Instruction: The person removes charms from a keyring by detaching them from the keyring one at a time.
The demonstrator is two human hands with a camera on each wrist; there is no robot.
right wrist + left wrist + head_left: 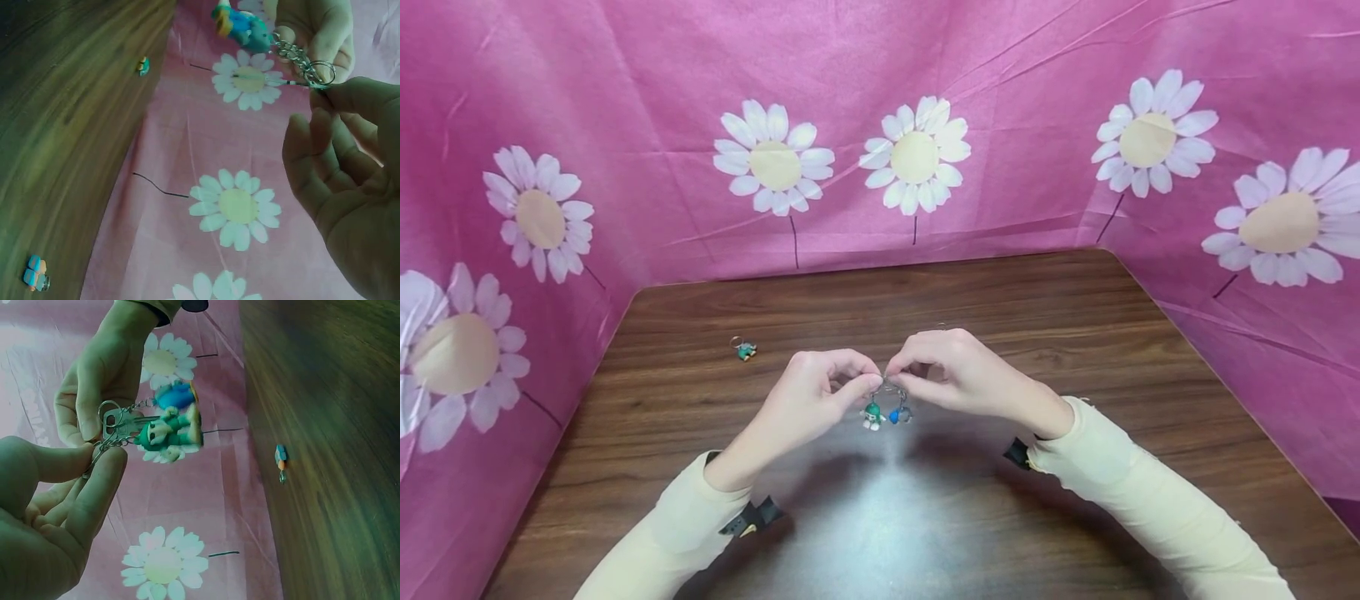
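Observation:
My left hand (812, 390) pinches a metal key ring (324, 70) between thumb and fingertips. Close beside it, fingertips almost meeting, my right hand (962, 373) pinches at the same cluster of rings. A silver key (122, 427) sticks out from between the hands. Below the left fingertips a small green-capped figure (872, 416) dangles on a short chain. A blue figure (176, 396) hangs on another chain nearer the right hand. Both figures hang above the tabletop. The fingertips partly hide where rings and key join.
On the wooden table (700, 400) lies a green figure keychain (746, 350), left of the hands. Another small blue-and-orange keychain (35, 272) lies farther back, mostly hidden behind my right hand in the head view. A pink daisy-print cloth (1000, 208) walls the table's back and sides.

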